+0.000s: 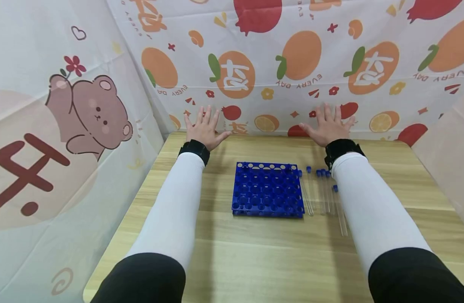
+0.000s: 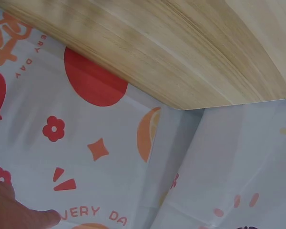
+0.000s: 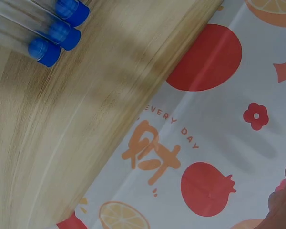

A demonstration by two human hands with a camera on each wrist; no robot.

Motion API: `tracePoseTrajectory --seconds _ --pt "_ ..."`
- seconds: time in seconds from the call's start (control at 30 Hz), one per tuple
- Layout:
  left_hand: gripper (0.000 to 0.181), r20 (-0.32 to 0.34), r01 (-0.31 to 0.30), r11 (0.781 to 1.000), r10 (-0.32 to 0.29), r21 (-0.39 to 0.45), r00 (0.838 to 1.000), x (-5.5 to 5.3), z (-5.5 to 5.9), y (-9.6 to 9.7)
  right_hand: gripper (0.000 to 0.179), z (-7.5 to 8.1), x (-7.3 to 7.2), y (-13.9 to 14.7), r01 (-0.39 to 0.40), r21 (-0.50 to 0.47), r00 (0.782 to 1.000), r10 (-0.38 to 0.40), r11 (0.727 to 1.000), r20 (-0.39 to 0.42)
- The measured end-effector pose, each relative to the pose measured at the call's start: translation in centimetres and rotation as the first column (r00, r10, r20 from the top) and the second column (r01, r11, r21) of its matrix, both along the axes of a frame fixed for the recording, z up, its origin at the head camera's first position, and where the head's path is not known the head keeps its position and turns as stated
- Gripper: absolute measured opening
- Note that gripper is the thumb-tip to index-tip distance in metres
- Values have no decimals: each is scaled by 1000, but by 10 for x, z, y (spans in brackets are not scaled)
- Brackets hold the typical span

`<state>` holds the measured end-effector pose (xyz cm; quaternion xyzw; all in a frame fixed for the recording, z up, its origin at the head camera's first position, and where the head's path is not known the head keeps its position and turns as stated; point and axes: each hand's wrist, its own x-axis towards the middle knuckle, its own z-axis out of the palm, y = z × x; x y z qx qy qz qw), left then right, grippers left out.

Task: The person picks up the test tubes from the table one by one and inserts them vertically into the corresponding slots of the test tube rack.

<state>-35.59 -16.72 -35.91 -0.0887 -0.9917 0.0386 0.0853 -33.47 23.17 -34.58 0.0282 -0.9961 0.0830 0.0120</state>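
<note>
My left hand point(image 1: 204, 131) is held up near the table's back edge at the left, its fingers straight and spread. To the right, my right hand point(image 1: 328, 126) is raised the same way, fingers spread, holding nothing. Between and in front of them, a blue test tube rack point(image 1: 267, 190) stands on the table with no tubes seen in its holes. Several clear test tubes with blue caps point(image 1: 341, 214) lie beside the rack, partly beneath the right forearm. The right wrist view shows some blue caps point(image 3: 47, 52) up close. In the left wrist view only part of the left hand point(image 2: 14, 210) appears.
The wooden table point(image 1: 254, 256) has its back edge against a hanging cloth point(image 1: 266, 80) printed with fruit. Another cloth point(image 1: 38, 139), with a bear drawing, hangs along the left side. A pale cloth point(image 1: 451, 155) borders the right.
</note>
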Motion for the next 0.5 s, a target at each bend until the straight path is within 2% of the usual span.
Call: tracePoseTrajectory --seconds 0.27,0.4,0.5 --pt "89 -1 -18 1000 18 15 1000 0 0 -3 98 6 -2 -2 -22 1 999 22 1000 27" --pt "89 -1 -2 995 2 100 1000 1 -2 -2 99 6 1 2 -38 -3 999 38 999 31" --pt "88 -9 31 982 -29 188 1000 5 -3 -3 98 4 9 4 -64 -17 998 64 998 5"
